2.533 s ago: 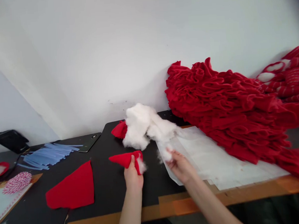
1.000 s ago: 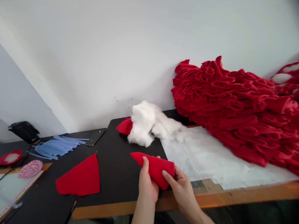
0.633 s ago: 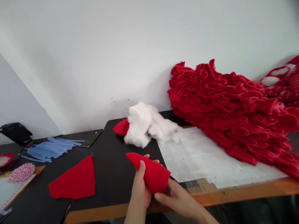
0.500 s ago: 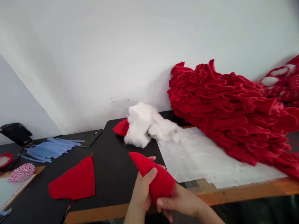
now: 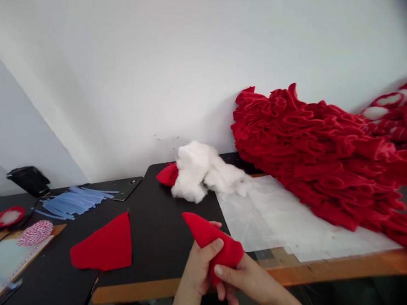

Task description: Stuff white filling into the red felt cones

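Note:
A pointed red felt cone (image 5: 213, 237) is held between my hands above the table's front edge, its tip slanting up and to the left. Around its left side wraps my left hand (image 5: 203, 263), thumb laid across the front and fingertips showing behind. My right hand (image 5: 238, 277) grips the wide lower end, with the thumb pressed on the felt; some of its fingers are hidden inside or behind the cone. Beyond them lies a heap of white fluffy stuffing (image 5: 197, 171), and a red felt piece (image 5: 167, 174) sticks out at its left.
To the left lie a flat red felt piece (image 5: 104, 246), blue strips (image 5: 75, 201), a phone (image 5: 128, 189), and red-and-white twine (image 5: 35, 232). A large pile of red felt pieces (image 5: 321, 154) stands at right, partly on white sheeting (image 5: 255, 213). A wooden strip (image 5: 139, 291) edges the table.
The view has shifted slightly, so the scene sits a little further right. My right hand has turned a bit at the cone's wide end, where the felt looks more folded.

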Available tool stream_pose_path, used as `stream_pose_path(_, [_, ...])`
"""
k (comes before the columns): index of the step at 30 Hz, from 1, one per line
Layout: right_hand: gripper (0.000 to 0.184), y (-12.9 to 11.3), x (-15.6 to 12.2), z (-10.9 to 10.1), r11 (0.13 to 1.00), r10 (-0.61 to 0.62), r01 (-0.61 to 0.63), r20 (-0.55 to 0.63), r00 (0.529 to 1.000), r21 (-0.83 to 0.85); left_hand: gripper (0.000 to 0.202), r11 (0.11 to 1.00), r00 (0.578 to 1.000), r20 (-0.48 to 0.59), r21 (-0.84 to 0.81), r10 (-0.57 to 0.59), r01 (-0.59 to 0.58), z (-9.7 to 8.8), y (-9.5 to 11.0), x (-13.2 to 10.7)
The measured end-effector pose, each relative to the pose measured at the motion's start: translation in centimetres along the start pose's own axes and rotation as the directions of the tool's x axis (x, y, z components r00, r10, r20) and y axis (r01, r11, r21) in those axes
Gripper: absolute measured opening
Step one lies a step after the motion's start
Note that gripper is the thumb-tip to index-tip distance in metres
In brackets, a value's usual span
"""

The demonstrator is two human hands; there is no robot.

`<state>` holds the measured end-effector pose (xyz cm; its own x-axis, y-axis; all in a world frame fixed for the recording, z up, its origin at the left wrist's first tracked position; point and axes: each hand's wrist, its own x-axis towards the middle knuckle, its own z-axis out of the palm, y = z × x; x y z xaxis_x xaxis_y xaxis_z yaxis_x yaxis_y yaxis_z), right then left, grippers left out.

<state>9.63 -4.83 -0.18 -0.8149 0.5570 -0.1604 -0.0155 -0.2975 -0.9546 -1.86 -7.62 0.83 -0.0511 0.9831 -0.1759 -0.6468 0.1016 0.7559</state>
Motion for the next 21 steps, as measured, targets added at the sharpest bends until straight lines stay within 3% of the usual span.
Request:
stream_pose_path(4, [0.048, -0.3, 0.1, 0.0, 0.975, 0.043, -0.072, -0.138, 0.989, -0.209, 0.050, 0.991, 0.997, -0.066, 0.128, -0.038, 0.046, 0.0, -0.4, -0.2])
stream_pose_path(7, [0.058, 0.3, 0.0, -0.5, 0.993, 0.077, -0.080, -0.030, 0.997, -0.084, 0.051, 0.990, 1.000, -0.008, 0.141, 0.000, 0.001, -0.1, -0.2, -0.2])
stream_pose_path(9, [0.065, 0.9, -0.2, -0.8, 0.996, 0.078, -0.080, 0.042, 0.996, 0.036, 0.051, 0.995, 0.994, 0.063, 0.048, 0.087, -0.090, -0.1, 0.1, -0.1])
stream_pose_path(11, [0.068, 1.3, -0.3, -0.9, 0.995, 0.071, -0.073, 0.032, 0.997, 0.071, 0.049, 0.981, 0.982, 0.009, -0.030, 0.190, -0.189, 0.0, 0.4, 0.1])
stream_pose_path(14, [0.064, 1.7, -0.1, -0.7, 0.994, 0.064, -0.066, 0.025, 0.998, 0.082, 0.041, 0.964, 0.957, -0.123, -0.017, 0.262, -0.266, 0.3, 0.4, 0.2])
stream_pose_path(21, [0.049, 1.6, 0.8, -1.0, 0.956, 0.000, -0.061, 0.209, 0.978, 0.288, 0.036, 0.997, 0.997, -0.011, 0.016, 0.078, -0.078, 1.0, -0.5, -0.4])
